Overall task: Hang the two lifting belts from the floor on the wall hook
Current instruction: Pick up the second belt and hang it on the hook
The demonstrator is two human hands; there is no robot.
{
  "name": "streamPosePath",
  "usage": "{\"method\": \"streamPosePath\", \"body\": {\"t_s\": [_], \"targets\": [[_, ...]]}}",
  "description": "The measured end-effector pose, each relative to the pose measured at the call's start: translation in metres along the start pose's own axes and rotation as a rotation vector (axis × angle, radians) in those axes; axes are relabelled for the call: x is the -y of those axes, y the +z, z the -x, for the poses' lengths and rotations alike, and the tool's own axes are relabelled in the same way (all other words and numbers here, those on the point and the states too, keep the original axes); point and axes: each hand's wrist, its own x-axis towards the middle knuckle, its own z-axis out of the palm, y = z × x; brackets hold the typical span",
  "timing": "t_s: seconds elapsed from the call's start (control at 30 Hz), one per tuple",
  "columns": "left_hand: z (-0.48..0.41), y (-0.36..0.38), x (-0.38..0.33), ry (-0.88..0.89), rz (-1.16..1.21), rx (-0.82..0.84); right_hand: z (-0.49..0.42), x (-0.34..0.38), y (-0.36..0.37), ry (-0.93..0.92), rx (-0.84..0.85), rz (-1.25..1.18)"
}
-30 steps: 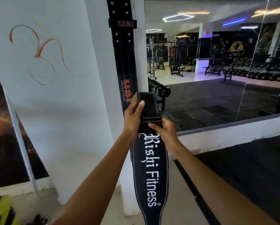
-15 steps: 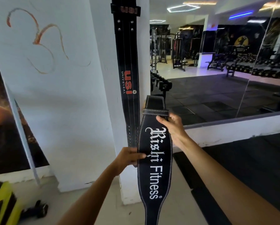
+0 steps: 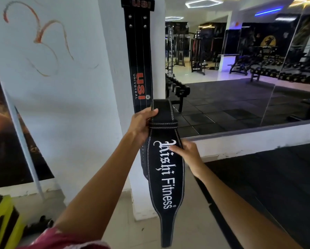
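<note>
Fingers of the left hand (image 3: 141, 124) pinch the Rishi Fitness belt (image 3: 164, 169) near its top; the right hand (image 3: 185, 152) grips its edge. Lift it toward twelve o'clock, alongside the hung USI belt (image 3: 139, 56); the hook is out of view.

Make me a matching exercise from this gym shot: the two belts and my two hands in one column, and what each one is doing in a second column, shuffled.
Column one:
1. USI belt
2. Rishi Fitness belt
3. left hand
4. right hand

Column two:
A. grips the folded top end of a belt
B. hangs flat against the white pillar
C. fingers rest on the white lettering
D. held up by both hands, tail dangling

Pairs: 1-B, 2-D, 3-A, 4-C
</note>
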Motion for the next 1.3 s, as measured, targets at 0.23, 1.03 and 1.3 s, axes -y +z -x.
{"method": "streamPosePath", "body": {"t_s": [0.23,1.03,1.3], "targets": [[0.014,0.003,-0.001,0.126,-0.037,0.059,0.017,-0.028,-0.039,0.358,0.268,0.191],[0.033,-0.011,0.032,0.13,-0.367,-0.04,-0.052,0.057,0.035,0.107,-0.262,-0.263],[0.023,0.014,-0.013,0.087,-0.279,-0.139,-0.055,0.07,0.045,0.141,-0.223,-0.341]]}}
